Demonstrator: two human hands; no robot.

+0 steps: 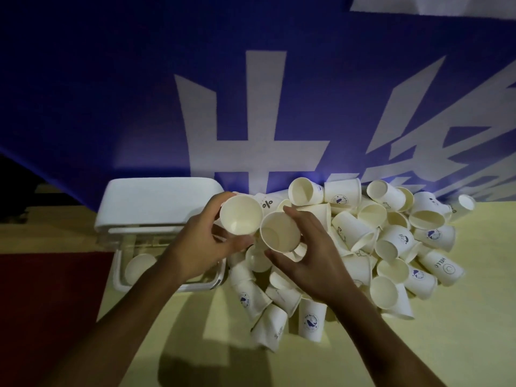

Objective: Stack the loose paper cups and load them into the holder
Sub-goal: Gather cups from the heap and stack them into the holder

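Across the top of the frame hangs a blue banner with white characters; below it the pale yellow bench carries a heap of loose paper cups at centre right; at centre left stands the clear holder, white lid raised, one stored cup inside; the left hand grips a first cup; the right hand grips a second cup just beside it.

Tumbled white cups beside open holder
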